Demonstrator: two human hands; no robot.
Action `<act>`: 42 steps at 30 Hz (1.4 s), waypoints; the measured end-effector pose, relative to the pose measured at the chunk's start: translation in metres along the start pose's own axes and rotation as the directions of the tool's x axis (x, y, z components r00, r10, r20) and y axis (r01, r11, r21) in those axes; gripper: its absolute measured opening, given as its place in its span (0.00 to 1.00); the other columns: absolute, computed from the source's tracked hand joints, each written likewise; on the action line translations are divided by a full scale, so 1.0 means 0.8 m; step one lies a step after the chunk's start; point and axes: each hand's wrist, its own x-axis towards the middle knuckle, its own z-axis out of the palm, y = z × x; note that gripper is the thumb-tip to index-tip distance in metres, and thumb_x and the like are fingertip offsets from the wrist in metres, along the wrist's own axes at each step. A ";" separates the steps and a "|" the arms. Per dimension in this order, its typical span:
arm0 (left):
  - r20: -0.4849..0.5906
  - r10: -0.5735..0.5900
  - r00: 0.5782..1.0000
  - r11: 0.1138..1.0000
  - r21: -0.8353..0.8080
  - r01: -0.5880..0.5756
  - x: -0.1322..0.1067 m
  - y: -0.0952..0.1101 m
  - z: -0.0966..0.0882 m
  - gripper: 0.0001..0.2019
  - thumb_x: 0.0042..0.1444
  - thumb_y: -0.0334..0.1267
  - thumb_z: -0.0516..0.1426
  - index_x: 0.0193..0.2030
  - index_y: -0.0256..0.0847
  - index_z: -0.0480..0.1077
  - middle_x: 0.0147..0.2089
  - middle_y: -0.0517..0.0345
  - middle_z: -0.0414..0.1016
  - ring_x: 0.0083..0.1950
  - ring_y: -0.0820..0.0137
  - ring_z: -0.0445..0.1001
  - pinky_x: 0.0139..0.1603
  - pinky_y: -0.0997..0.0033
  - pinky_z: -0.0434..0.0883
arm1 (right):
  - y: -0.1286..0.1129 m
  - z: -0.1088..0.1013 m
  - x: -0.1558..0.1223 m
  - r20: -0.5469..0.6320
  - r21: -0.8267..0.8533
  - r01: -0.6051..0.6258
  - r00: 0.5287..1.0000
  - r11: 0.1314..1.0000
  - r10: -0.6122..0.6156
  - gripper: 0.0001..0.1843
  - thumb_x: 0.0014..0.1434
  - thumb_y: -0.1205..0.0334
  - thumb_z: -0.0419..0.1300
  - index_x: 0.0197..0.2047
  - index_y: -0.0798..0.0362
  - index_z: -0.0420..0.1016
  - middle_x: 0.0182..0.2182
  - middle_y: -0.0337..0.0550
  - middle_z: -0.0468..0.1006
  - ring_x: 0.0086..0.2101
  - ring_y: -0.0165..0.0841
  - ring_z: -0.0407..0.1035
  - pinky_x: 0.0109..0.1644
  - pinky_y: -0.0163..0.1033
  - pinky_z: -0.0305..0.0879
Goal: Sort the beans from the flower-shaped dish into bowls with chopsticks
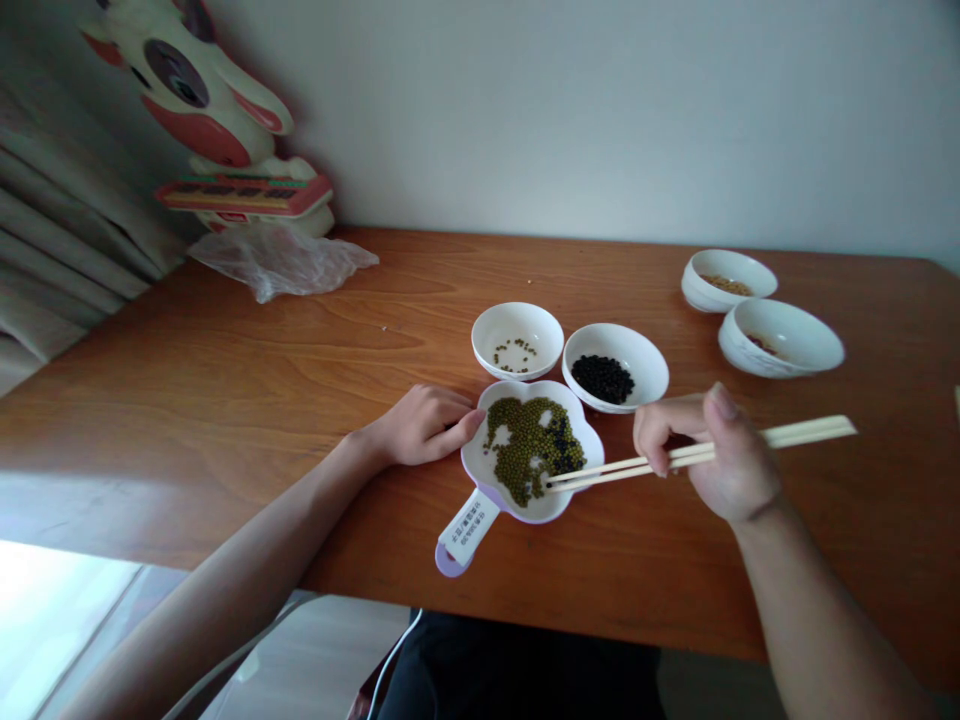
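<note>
My right hand is closed around a pair of wooden chopsticks. Their tips reach into a white flower-shaped dish with a lilac rim and a labelled handle, and a dark bean seems to sit between them. Green beans cover much of that dish, with black beans mixed in at its right side. My left hand rests on the table, its thumb on the dish's left rim and its other fingers curled. Just behind stand a white bowl with some green beans and another bowl holding black beans.
Two more white bowls with small contents stand at the back right of the wooden table. Back left are a crumpled plastic bag and a cow-shaped toy keyboard. A white cable hangs below the front edge.
</note>
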 end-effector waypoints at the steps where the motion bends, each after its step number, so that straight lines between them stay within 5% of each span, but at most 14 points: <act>1: 0.000 -0.002 1.000 1.000 0.000 0.002 0.000 0.000 0.000 0.24 0.75 0.41 0.45 0.25 0.39 0.64 0.28 0.56 0.72 0.28 0.74 0.69 0.31 0.72 0.63 | -0.001 0.000 0.000 -0.003 -0.002 0.005 1.000 1.000 -0.005 0.42 0.72 0.36 0.33 0.21 0.50 0.71 0.18 0.42 0.69 0.22 0.34 0.63 0.32 0.44 0.56; 20: 0.010 0.002 1.000 1.000 0.018 -0.002 -0.001 0.000 0.000 0.25 0.76 0.41 0.44 0.25 0.39 0.62 0.29 0.55 0.72 0.29 0.73 0.68 0.32 0.72 0.63 | -0.003 0.002 0.001 -0.037 -0.036 0.033 0.999 0.999 -0.034 0.43 0.72 0.35 0.32 0.20 0.50 0.70 0.17 0.42 0.68 0.21 0.33 0.62 0.30 0.45 0.54; 31: 0.024 -0.008 1.000 1.000 0.026 0.007 0.000 -0.002 0.000 0.24 0.76 0.41 0.44 0.25 0.39 0.61 0.29 0.56 0.71 0.29 0.73 0.68 0.33 0.71 0.63 | -0.013 0.006 0.004 -0.201 0.069 0.125 0.973 0.990 -0.109 0.43 0.72 0.35 0.37 0.18 0.50 0.73 0.14 0.42 0.67 0.19 0.33 0.61 0.27 0.45 0.52; 34: 0.026 -0.016 1.000 0.999 0.032 0.015 -0.001 -0.002 -0.001 0.24 0.76 0.42 0.44 0.26 0.39 0.61 0.29 0.55 0.71 0.29 0.73 0.68 0.33 0.71 0.63 | -0.019 0.003 0.003 -0.331 0.065 0.227 0.924 0.972 -0.194 0.42 0.72 0.36 0.40 0.18 0.48 0.75 0.13 0.43 0.65 0.18 0.35 0.61 0.27 0.46 0.53; 37: 0.030 -0.016 0.999 0.999 0.031 0.015 -0.001 -0.002 -0.001 0.25 0.76 0.42 0.43 0.25 0.39 0.61 0.29 0.55 0.72 0.29 0.73 0.68 0.34 0.71 0.63 | -0.018 -0.007 0.001 -0.500 -0.018 0.303 0.823 0.953 -0.271 0.40 0.69 0.33 0.43 0.16 0.47 0.74 0.12 0.44 0.63 0.18 0.36 0.61 0.27 0.48 0.54; 42: 0.020 -0.012 1.000 0.999 0.032 0.011 -0.001 -0.002 0.000 0.25 0.76 0.42 0.44 0.26 0.38 0.63 0.29 0.55 0.72 0.29 0.73 0.68 0.33 0.71 0.63 | 0.000 -0.027 0.004 -0.701 -0.331 0.342 0.534 0.879 -0.472 0.40 0.68 0.32 0.43 0.14 0.47 0.67 0.12 0.45 0.61 0.17 0.36 0.61 0.26 0.46 0.52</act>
